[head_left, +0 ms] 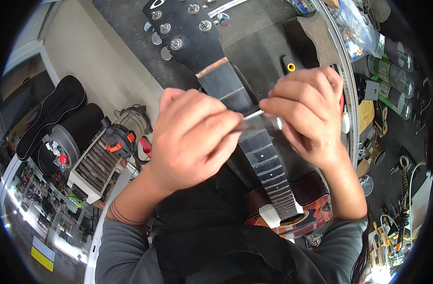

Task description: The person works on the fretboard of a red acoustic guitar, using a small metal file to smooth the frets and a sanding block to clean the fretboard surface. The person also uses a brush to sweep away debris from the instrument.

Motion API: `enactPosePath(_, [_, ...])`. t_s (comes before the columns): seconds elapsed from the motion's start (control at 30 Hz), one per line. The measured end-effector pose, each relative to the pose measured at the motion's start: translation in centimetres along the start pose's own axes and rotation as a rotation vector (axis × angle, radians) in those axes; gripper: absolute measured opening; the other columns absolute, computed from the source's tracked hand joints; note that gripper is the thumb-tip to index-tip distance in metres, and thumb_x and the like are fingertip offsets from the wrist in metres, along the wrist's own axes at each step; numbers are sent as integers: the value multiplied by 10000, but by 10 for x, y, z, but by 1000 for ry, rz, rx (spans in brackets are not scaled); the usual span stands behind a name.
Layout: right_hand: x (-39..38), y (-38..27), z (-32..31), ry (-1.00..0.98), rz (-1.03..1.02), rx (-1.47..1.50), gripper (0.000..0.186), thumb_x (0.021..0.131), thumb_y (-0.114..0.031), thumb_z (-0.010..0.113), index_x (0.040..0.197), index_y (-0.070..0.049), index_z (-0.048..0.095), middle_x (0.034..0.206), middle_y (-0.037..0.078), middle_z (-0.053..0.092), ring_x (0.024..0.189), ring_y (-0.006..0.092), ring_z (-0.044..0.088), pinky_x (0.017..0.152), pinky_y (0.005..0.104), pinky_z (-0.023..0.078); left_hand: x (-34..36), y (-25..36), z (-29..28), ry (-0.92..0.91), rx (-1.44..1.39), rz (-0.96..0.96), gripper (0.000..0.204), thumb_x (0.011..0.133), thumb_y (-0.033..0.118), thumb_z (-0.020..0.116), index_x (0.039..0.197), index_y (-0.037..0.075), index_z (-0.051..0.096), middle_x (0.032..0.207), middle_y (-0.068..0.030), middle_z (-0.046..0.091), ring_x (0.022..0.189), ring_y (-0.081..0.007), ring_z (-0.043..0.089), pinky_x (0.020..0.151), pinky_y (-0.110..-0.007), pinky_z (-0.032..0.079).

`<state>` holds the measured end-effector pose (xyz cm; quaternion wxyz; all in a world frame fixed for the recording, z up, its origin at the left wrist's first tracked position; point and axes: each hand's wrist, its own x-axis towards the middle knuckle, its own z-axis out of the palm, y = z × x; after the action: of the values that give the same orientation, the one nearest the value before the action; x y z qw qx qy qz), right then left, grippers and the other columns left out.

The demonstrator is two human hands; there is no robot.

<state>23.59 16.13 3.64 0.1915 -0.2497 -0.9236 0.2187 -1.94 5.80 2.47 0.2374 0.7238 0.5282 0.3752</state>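
Head view: one round-holed wooden guitar with black headstock (261,152) is lying on the dark worktop (254,35), neck's long axis slanting upper left to lower right, headstock pointing away from the person, body sitting near the torso. One slim silvery metal strip (255,124), motion-blurred, is spanning crosswise over the neck; contact with the fretboard, can't tell. Left hand (192,135) is curling its fingers, pinching the strip's left end; right hand (306,111), fingers bent, is pinching the right end. Counts: at least five silver tuner posts (176,44) are showing; three clear plastic bottles (393,78) are lying far right.
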Motion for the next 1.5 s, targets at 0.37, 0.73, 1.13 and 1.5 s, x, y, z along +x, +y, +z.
enactPosePath(0.37, [16,10,8,53,-60,-46,319,854,-170,890,1166,-143,827,1167,17,769,1092,281,743,994,467,464,4,-3,-6,18,148,68,391,723,-32,950,1091,28,834,960,-67,728,782,-249,655,755,-411,443])
enactPosePath(0.73, [24,14,13,74,-60,-35,309,854,-179,907,1149,-145,821,1182,25,761,1113,287,732,1004,472,459,9,-5,-4,62,125,-16,270,822,-35,976,1045,-5,827,962,-101,743,812,-265,647,743,-386,477])
enactPosePath(1.13, [9,6,3,21,-27,-6,313,870,-174,907,1170,-147,820,1177,32,760,1115,303,733,1020,496,455,4,-4,-4,1,16,-28,304,787,-20,965,1061,17,838,962,-78,735,802,-245,659,756,-403,464])
enactPosePath(1.5, [-1,3,3,-1,-56,8,359,847,-191,901,1197,-165,823,1217,21,764,1122,302,738,1025,510,466,-8,2,-6,-42,-15,-13,321,791,-28,980,1084,11,855,957,-83,727,794,-246,650,760,-386,468])
